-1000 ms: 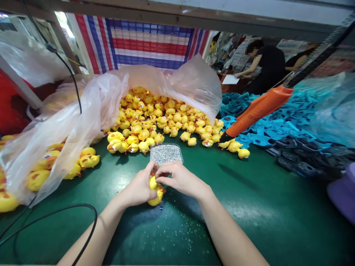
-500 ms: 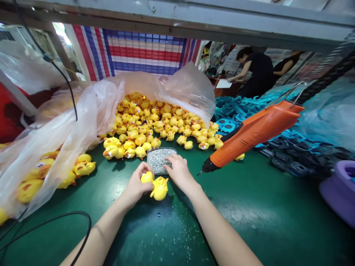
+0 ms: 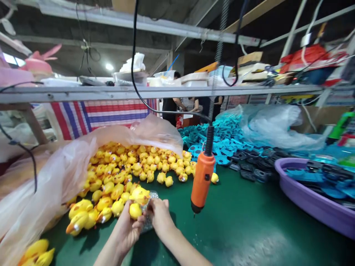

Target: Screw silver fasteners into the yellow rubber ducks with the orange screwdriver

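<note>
At lower center, our left hand (image 3: 131, 225)'s grip is clamped on a glossy, rounded yellow duck (image 3: 138, 195), its body projecting above the fingers; our right hand (image 3: 158, 214)'s fingertips bunch together.

Left of orange driver (image 3: 203, 181): yellow duck (image 3: 135, 211) part-covered by left hand (image 3: 128, 229); tray (image 3: 154, 193) part-hidden by right hand (image 3: 161, 218), pinch contents unreadable. Right of driver: purple basin (image 3: 301, 201) cut off by frame edge.

Left hand (image 3: 128, 226), right hand (image 3: 161, 218) bare — forearms (image 3: 186, 249) bare too — seemingly slender.
</note>
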`<act>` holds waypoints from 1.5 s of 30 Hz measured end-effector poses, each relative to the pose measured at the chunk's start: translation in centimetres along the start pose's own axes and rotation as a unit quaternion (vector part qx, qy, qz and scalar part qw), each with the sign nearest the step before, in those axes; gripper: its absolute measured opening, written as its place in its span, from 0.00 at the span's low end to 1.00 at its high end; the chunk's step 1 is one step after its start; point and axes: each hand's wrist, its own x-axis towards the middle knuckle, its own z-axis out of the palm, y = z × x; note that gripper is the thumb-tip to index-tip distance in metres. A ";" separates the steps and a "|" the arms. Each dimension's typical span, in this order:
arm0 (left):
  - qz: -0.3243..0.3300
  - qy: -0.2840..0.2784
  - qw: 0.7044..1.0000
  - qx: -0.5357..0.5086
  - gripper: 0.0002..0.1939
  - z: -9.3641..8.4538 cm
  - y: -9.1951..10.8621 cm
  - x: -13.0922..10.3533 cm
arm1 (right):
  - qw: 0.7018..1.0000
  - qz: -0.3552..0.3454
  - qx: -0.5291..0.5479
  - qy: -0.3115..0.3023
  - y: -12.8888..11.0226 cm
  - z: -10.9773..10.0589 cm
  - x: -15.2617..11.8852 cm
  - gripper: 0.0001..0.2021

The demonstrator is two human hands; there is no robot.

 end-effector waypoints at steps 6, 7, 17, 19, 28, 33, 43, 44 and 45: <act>-0.036 -0.029 0.997 -0.063 0.14 -1.5 0.2 1.5 | 0.999 0.016 0.036 -0.003 0.2 -0.8 0.2 0.09; -0.031 -0.029 0.998 -0.055 0.14 -1.9 0.2 1.6 | 0.999 0.018 0.039 -0.002 0.2 -0.8 0.2 0.09; 0.005 -0.073 0.995 -0.067 0.22 -3.9 0.7 1.1 | 0.992 0.004 0.123 -0.009 0.3 -1.4 0.3 0.06; 0.010 -0.078 0.994 -0.070 0.22 -4.2 0.7 1.2 | 0.989 0.008 0.144 -0.013 0.7 -1.3 0.6 0.06; -0.009 -0.031 0.998 -0.062 0.22 -2.5 0.7 -0.1 | 0.978 -0.007 0.204 0.038 0.0 -2.5 0.8 0.04; -0.024 0.003 0.999 0.043 0.21 -1.6 0.8 -0.9 | 0.961 -0.029 0.258 0.091 -1.1 -2.9 0.4 0.06; 0.175 0.051 0.969 0.168 0.08 -1.1 0.2 -1.0 | 0.925 -0.029 0.348 0.149 -1.8 -2.9 -0.2 0.08; 0.214 0.061 0.958 0.179 0.07 -1.2 0.0 -1.0 | 0.921 -0.022 0.358 0.153 -1.8 -3.0 -0.2 0.08; 0.248 0.069 0.948 0.188 0.09 -1.3 -0.3 -1.1 | 0.916 -0.012 0.370 0.156 -1.8 -3.1 -0.1 0.08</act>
